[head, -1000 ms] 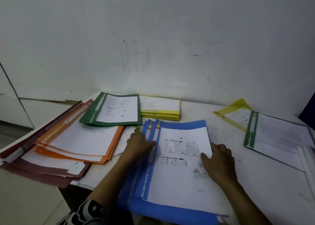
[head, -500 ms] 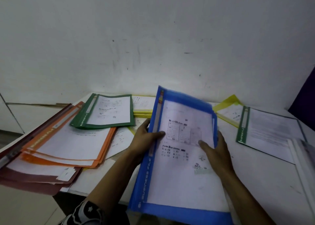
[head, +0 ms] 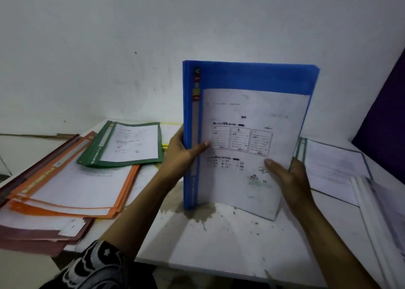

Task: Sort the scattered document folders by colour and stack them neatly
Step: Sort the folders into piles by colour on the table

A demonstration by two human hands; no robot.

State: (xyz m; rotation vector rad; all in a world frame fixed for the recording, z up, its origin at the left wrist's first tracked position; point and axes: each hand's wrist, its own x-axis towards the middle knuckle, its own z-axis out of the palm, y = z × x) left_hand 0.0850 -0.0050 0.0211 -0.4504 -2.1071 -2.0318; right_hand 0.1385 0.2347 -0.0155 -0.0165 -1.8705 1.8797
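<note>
White wall (head: 109, 47), scuffed and marked, rises behind a white table (head: 230, 240) that carries dark stains and specks near its middle. Both hands hold a bundle of blue folders (head: 252, 80) standing upright on its lower edge on the table, spine to the left, with a printed sheet showing through the clear front cover. The left hand (head: 177, 155) grips the spine edge about halfway up: its thumb lies flat across the front cover while the other fingers wrap behind, out of sight. The right hand (head: 289, 177) clamps the opposite edge lower down, thumb pressed on the front sheet and fingers curled behind the bundle; only one fingertip peeks past the edge. Both forearms reach up from the lower part of the view, and a black-and-white patterned sleeve (head: 98, 266) shows at the left elbow.

To the left, a green folder (head: 122, 144) lies on top of a fanned pile of orange folders (head: 72, 188), which in turn rests on dark red folders (head: 32, 236) overhanging the table edge. Behind the left hand, a strip of yellow folders (head: 169, 124) is mostly hidden. On the right, another green-edged folder (head: 335, 166) lies flat, partly behind the blue bundle, beside white folders (head: 377, 205) at the table's right edge. A dark purple panel (head: 385, 122) stands at far right.
</note>
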